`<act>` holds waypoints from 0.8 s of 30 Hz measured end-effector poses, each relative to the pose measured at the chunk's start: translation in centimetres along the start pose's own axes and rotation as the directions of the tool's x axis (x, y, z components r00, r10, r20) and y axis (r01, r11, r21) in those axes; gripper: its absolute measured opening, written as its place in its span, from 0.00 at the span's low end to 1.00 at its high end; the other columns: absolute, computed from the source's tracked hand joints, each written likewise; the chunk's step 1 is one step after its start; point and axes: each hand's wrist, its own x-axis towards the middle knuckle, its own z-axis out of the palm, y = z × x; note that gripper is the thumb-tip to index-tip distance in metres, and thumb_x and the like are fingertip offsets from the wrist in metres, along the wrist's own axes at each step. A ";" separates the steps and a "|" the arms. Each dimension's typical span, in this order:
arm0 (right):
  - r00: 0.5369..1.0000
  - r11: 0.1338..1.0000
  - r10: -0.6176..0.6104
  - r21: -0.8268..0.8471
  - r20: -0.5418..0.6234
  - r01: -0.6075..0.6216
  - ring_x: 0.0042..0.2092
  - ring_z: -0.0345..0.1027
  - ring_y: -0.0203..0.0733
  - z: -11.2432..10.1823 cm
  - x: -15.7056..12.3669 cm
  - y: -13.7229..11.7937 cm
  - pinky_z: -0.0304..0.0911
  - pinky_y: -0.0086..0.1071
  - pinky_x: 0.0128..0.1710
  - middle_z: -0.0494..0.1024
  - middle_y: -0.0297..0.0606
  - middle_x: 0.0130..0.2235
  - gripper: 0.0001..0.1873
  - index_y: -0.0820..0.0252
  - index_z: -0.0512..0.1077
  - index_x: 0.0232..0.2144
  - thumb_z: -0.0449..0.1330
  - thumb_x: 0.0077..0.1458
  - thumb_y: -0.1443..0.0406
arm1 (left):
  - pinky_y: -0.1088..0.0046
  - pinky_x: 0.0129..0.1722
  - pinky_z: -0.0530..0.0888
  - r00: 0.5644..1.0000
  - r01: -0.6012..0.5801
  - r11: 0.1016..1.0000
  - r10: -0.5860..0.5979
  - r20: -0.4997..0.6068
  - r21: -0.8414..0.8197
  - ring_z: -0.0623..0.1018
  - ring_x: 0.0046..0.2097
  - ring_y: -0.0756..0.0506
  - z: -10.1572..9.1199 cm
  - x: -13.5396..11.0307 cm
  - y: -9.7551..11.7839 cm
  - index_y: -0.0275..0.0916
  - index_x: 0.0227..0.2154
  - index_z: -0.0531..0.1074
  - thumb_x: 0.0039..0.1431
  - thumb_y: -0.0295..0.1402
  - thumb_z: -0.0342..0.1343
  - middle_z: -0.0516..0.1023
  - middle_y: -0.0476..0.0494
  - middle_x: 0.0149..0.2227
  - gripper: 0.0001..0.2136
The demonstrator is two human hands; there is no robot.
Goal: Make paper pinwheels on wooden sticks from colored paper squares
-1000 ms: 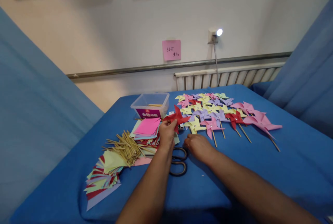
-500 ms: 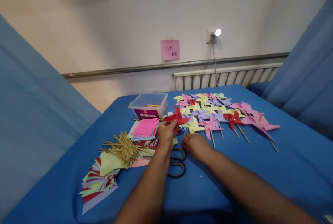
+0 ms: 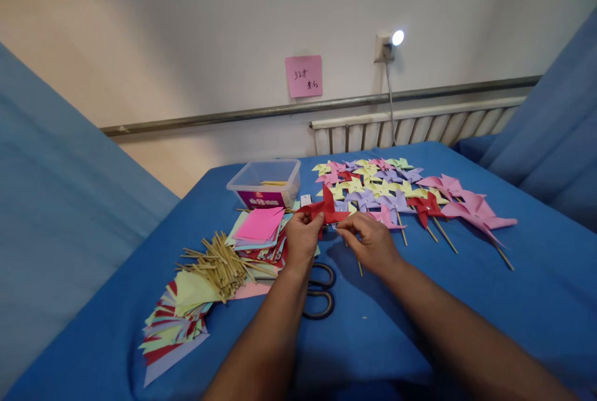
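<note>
My left hand (image 3: 303, 234) pinches a red paper pinwheel (image 3: 324, 207) above the table, its folded blades pointing up and outward. Close by on the right, my right hand (image 3: 370, 240) has thumb and forefinger pressed together; something tiny and pale shows at the fingertips, too small to name. Black-handled scissors (image 3: 321, 301) lie under my left forearm, their blades hidden. Just beyond my hands are rows of finished pinwheels (image 3: 366, 199) on sticks, in yellow, purple, pink, red and green. My right hand partly covers the nearest ones.
Left of my arms lie a heap of short wooden sticks (image 3: 221, 267), a stack of coloured paper squares (image 3: 259, 225) and fanned paper pieces (image 3: 175, 326). A clear plastic box (image 3: 265, 180) stands behind them. Blue cloth (image 3: 466, 308) covers the table; blue curtains (image 3: 60, 158) hang at both sides.
My right hand has risen from the table surface and come up near the red pinwheel. My left hand still holds the pinwheel, now turned slightly. The camera view has tilted a little.
</note>
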 end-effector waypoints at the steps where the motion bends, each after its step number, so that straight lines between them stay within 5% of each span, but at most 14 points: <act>1: 0.999 1.000 0.006 0.009 -0.039 -0.006 0.36 0.71 0.41 -0.1 0.1 0.1 0.63 0.32 0.36 0.77 0.36 0.32 0.06 0.56 0.74 0.33 0.57 0.60 0.65 | 0.76 0.25 0.67 1.000 -0.014 0.999 0.013 0.012 0.034 0.72 0.23 0.51 0.1 -0.1 0.0 0.33 0.26 0.76 0.38 0.35 0.66 0.76 0.48 0.22 0.12; 11: 0.986 0.995 0.104 0.020 -0.130 -0.102 0.32 0.69 0.40 0.1 0.5 1.4 0.62 0.33 0.33 0.75 0.34 0.29 0.05 0.57 0.74 0.31 0.59 0.58 0.64 | 0.77 0.22 0.61 0.993 -0.076 0.978 0.056 0.103 0.194 0.66 0.21 0.53 1.4 -2.7 1.9 0.35 0.23 0.76 0.40 0.33 0.66 0.70 0.53 0.19 0.08; 24: 0.965 0.975 0.217 0.091 -0.150 -0.205 0.31 0.70 0.40 0.2 0.4 1.4 0.63 0.33 0.33 0.77 0.35 0.30 0.07 0.56 0.75 0.29 0.60 0.57 0.61 | 0.76 0.26 0.65 0.984 0.027 0.995 -0.044 0.172 0.098 0.72 0.25 0.51 1.3 -2.5 1.2 0.34 0.24 0.75 0.38 0.35 0.67 0.75 0.49 0.23 0.11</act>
